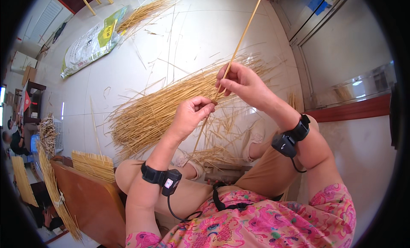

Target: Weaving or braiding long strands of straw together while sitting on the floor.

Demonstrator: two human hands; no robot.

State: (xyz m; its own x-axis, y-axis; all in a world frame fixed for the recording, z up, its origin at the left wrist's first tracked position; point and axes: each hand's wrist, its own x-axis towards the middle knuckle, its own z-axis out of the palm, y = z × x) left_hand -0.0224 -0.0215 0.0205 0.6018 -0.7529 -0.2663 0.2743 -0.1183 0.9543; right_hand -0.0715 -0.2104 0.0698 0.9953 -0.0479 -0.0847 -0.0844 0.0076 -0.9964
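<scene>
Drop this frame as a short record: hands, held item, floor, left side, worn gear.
left hand: pinching a stalk
right hand: holding the same stalk, higher up
stalk: slender, straw-coloured, slanting to upper right
floor: large stalk heap beyond hands; farther off, printed bag, smaller stalk bundle at its right end
left side: brown wooden panel
worn gear: black strapped device on each forearm

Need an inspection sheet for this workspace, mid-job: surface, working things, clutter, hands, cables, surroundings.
Surface: pale tiled floor, strewn with loose bits.
Job's things: one long straw-coloured stalk, held up; large stalk pile on the floor beyond.
Clutter: printed bag, smaller stalk bundle at its end.
Hands: left hand and right hand both pinch the stalk.
Cables: one black cable hangs from each wrist device.
Surroundings: brown wooden board lower left; framed panels at right.
</scene>
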